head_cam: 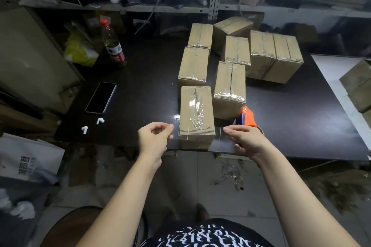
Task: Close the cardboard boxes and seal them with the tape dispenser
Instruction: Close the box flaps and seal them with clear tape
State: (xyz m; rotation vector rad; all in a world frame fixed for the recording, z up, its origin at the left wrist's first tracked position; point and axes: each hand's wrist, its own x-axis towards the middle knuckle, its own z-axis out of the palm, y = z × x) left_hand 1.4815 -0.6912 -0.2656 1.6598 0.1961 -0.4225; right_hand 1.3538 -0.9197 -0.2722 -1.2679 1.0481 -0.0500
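At the near table (301,126) edge, lower centre of the frame, stands a closed cardboard box (196,114). Clear tape (220,135) crosses its near end but is hard to trace against the dark top. The left hand (154,138) pinches the tape's left end. The right hand (247,140), thumb out and fingers curled, holds the right stretch. Just behind this hand lies the orange tape dispenser (248,116), half hidden; whether they touch is unclear.
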